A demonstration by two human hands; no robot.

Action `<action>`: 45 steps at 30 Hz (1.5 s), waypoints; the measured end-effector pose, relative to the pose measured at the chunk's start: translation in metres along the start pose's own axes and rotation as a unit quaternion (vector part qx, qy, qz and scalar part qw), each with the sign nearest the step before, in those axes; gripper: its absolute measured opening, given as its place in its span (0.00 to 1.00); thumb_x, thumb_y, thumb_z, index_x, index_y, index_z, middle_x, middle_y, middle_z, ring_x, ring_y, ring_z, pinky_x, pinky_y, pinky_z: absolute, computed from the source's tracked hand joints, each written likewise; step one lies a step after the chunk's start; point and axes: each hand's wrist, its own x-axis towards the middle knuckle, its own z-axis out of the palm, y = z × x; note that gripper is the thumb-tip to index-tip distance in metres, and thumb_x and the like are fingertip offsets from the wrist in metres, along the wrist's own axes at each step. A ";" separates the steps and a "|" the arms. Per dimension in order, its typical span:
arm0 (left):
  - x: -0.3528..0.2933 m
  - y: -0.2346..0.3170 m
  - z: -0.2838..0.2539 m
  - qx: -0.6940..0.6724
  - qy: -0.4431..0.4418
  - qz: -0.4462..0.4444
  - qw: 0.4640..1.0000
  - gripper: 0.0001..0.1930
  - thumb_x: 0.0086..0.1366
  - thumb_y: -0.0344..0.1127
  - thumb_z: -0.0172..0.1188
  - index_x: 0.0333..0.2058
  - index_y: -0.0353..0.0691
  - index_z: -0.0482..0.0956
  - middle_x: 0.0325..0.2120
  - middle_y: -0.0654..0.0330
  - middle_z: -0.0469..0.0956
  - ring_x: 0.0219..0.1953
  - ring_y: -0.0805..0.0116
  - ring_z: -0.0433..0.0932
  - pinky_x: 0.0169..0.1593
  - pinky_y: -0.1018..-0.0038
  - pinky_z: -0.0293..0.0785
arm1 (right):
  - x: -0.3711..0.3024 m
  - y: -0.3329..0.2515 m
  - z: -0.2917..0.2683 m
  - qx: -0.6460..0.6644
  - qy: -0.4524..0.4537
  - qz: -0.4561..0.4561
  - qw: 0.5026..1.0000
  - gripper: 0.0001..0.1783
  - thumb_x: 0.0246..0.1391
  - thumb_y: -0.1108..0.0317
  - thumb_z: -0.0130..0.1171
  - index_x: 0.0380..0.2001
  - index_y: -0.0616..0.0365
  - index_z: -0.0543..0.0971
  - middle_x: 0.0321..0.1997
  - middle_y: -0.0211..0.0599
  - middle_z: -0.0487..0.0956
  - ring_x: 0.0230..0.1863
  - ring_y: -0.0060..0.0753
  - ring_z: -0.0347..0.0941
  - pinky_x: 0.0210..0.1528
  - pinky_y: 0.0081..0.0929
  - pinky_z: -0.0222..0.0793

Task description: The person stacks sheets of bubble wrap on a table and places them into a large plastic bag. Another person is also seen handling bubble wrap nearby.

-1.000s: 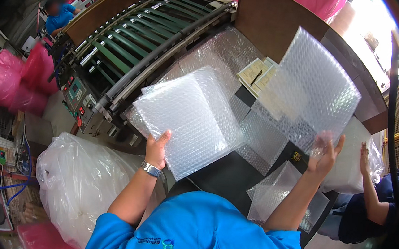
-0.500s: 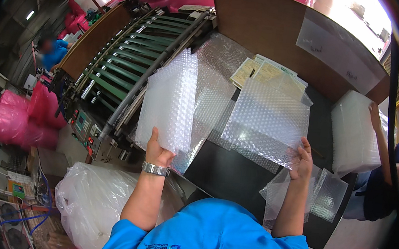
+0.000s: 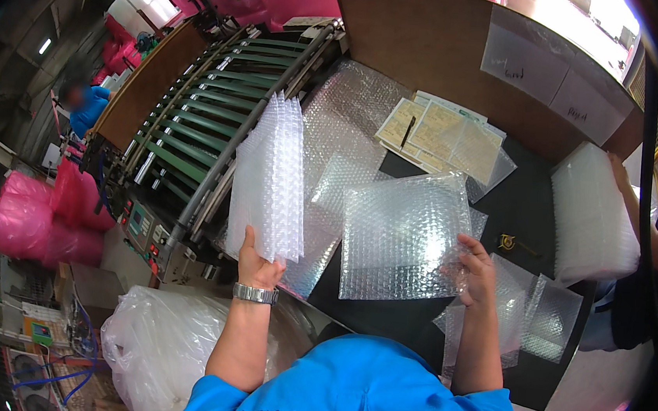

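My left hand (image 3: 261,268) is closed round the lower end of a stack of bubble wrap bags (image 3: 269,177), held upright beside the roller machine, its edges fanned. A single clear bubble wrap bag (image 3: 400,239) hangs from my right hand (image 3: 477,272), which grips its right edge between thumb and fingers. That bag is held over the black table (image 3: 361,283), and some fingers show through the film. Under and behind the two hands, more bubble wrap sheets (image 3: 353,106) lie flat on the table.
Papers with a pen (image 3: 437,133) lie at the back, near a brown board (image 3: 414,33). A tape measure (image 3: 507,242) and loose bags (image 3: 554,319) are at right. A person's arm (image 3: 620,192) touches a tall bag stack (image 3: 590,220). The green-belted roller machine (image 3: 212,109) stands left.
My right hand has moved left with its bag, uncovering the papers and the tape measure. The stack in my left hand has turned more edge-on.
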 end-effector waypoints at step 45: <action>-0.009 -0.031 -0.015 -0.051 -0.175 -0.012 0.983 0.26 0.61 0.55 0.34 0.47 0.39 0.62 0.34 0.57 0.73 0.28 0.62 0.74 0.21 0.72 0.71 | -0.020 0.040 0.092 -0.282 -0.262 -0.028 0.923 0.27 0.51 0.49 0.46 0.45 0.61 0.70 0.40 0.37 0.67 0.48 0.31 0.60 0.51 0.32 0.55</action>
